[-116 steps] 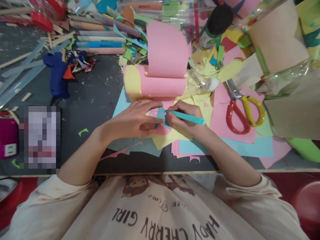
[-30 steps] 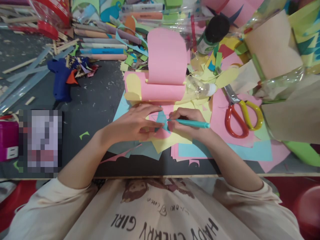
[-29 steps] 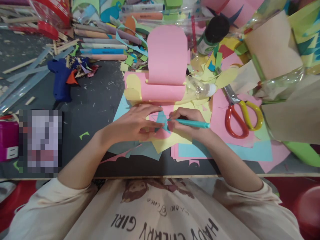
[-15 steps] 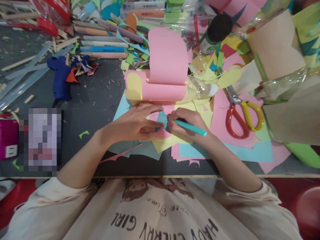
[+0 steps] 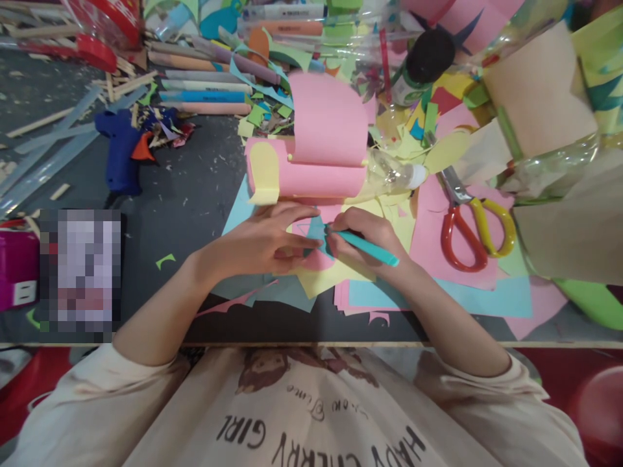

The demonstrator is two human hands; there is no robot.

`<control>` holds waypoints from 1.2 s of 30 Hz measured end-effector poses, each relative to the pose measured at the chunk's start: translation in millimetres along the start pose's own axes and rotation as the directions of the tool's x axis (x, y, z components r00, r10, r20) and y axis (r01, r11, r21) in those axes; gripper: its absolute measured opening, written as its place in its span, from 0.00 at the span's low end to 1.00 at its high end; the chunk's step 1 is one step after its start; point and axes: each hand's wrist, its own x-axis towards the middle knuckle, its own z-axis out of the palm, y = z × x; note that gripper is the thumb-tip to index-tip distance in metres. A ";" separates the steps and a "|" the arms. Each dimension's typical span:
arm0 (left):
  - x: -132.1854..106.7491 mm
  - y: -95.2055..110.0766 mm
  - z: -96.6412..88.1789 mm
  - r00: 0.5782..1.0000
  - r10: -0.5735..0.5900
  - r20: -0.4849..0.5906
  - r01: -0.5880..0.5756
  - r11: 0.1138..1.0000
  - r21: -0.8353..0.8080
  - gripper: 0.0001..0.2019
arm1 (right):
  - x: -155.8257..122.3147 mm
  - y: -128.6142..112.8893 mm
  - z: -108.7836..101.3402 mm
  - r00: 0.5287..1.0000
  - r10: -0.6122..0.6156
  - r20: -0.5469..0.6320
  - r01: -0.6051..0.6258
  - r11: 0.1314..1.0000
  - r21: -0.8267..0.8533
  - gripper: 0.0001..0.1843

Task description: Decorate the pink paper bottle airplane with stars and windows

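My right hand (image 5: 364,227) grips a teal marker (image 5: 374,249), its tip pointing left at a small light-blue paper piece (image 5: 316,228). Fingers apart, my left hand (image 5: 256,240) lies flat and presses the same piece against pink paper (image 5: 321,261). A thin drawn outline shows on the pink paper beside the blue piece. Yellow paper (image 5: 314,280) lies beneath. Just beyond my hands stands a pink paper roll (image 5: 318,178) with an upright curved pink sheet (image 5: 331,120) and a yellow rounded strip (image 5: 264,167). My fingers partly cover the blue piece's edges.
Scissors (image 5: 472,227) with red and yellow handles rest on pink sheets at right. A blue glue gun (image 5: 121,149) and several markers (image 5: 207,96) lie at left and back. A black-capped bottle (image 5: 423,65), paper scraps and a magenta box (image 5: 17,266) surround the work.
The marker's back end has shifted slightly left and down as my right hand moves a little. My left hand stays pressed on the paper. The view shifts slightly.
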 end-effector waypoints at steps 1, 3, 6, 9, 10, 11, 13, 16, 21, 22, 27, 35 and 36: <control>-0.7 0.1 0.9 1.000 -0.010 -0.010 0.010 1.000 0.000 0.15 | -0.2 0.3 -0.6 1.000 -0.004 0.010 0.004 1.000 0.012 0.07; -2.2 0.2 2.9 0.999 -0.025 -0.026 0.025 1.000 -0.002 0.16 | -0.6 0.5 -2.3 0.999 0.006 0.040 -0.008 0.999 0.044 0.07; -3.6 0.4 4.4 0.999 -0.027 -0.032 0.027 1.000 0.002 0.16 | -0.7 0.1 -4.6 0.998 0.026 0.052 -0.029 0.997 0.065 0.05; -3.0 0.5 2.9 0.999 -0.026 -0.034 0.026 1.000 0.006 0.16 | -0.5 -0.3 -5.1 0.999 0.022 0.027 -0.023 0.998 0.061 0.06; -2.6 0.6 2.1 0.999 -0.021 -0.030 0.021 1.000 0.003 0.16 | -0.5 -0.3 -5.0 1.000 0.022 0.021 -0.024 0.998 0.060 0.06; -2.2 0.5 1.5 1.000 -0.014 -0.026 0.014 1.000 0.000 0.16 | -0.6 -0.1 -4.9 0.999 0.030 0.020 -0.031 0.998 0.061 0.06; -1.7 -0.1 1.5 1.000 0.000 -0.030 0.000 1.000 -0.007 0.16 | -0.8 0.9 -5.2 0.996 0.087 0.024 -0.089 0.993 0.077 0.07; -2.2 -1.5 4.5 0.998 0.005 -0.055 -0.006 1.000 -0.027 0.15 | -0.8 2.7 -6.6 0.975 0.222 0.000 -0.219 0.963 0.159 0.09; -3.8 -2.3 7.1 0.996 0.013 -0.088 -0.017 0.999 -0.042 0.14 | 1.3 2.6 -9.0 0.963 0.267 -0.035 -0.245 0.924 0.292 0.09; -4.2 -2.0 6.3 0.997 0.019 -0.080 -0.022 0.999 -0.047 0.15 | 1.6 2.3 -9.0 0.969 0.247 -0.023 -0.229 0.925 0.302 0.09; -5.1 -0.3 2.5 0.998 0.001 -0.061 -0.003 0.999 -0.035 0.16 | 1.0 4.0 -4.3 0.972 0.233 -0.001 -0.221 0.923 0.314 0.07; -2.1 -2.3 2.2 0.998 0.029 -0.048 -0.029 1.000 -0.004 0.15 | -1.1 4.5 0.8 0.958 0.278 -0.072 -0.253 0.936 0.245 0.04; -3.0 -3.6 3.1 0.998 0.031 -0.055 -0.032 0.999 -0.008 0.16 | -1.0 3.9 -0.2 0.962 0.269 -0.052 -0.249 0.939 0.237 0.04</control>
